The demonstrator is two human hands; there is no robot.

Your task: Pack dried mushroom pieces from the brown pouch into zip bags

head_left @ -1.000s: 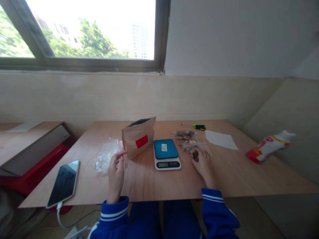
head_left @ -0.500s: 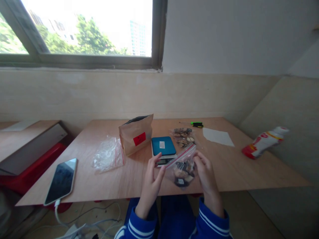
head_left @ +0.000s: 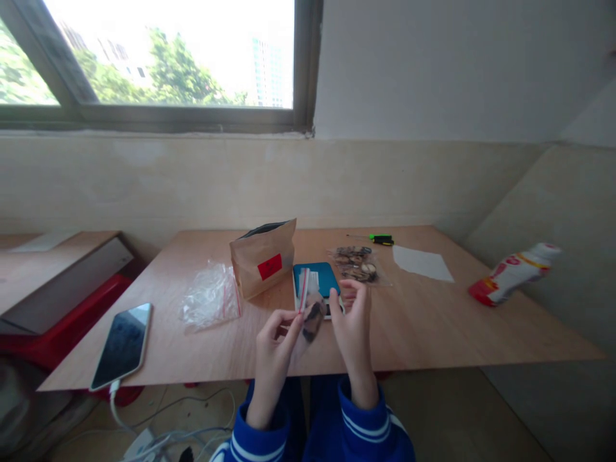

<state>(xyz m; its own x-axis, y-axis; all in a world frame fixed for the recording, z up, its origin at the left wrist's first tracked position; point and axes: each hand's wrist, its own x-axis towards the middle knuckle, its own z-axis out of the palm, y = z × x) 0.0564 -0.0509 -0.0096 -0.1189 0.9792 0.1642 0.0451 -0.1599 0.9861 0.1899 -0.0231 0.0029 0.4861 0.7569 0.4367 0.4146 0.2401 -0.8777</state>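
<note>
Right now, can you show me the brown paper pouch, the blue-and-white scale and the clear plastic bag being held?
Brown paper pouch (head_left: pixel 267 265): head view, on its red front label.
Blue-and-white scale (head_left: pixel 328 276): head view, on its blue top.
Held clear plastic bag (head_left: pixel 312 317): head view, on its middle.

A dark-screened, pale-edged phone (head_left: pixel 122 346) lies at the left, plugged into a white cable (head_left: pixel 114 407). A slim-shafted tool with a green-and-black handle (head_left: pixel 381 238) lies near a white paper sheet (head_left: pixel 423 264); farther right is a red-and-white bottle (head_left: pixel 513 274).
</note>
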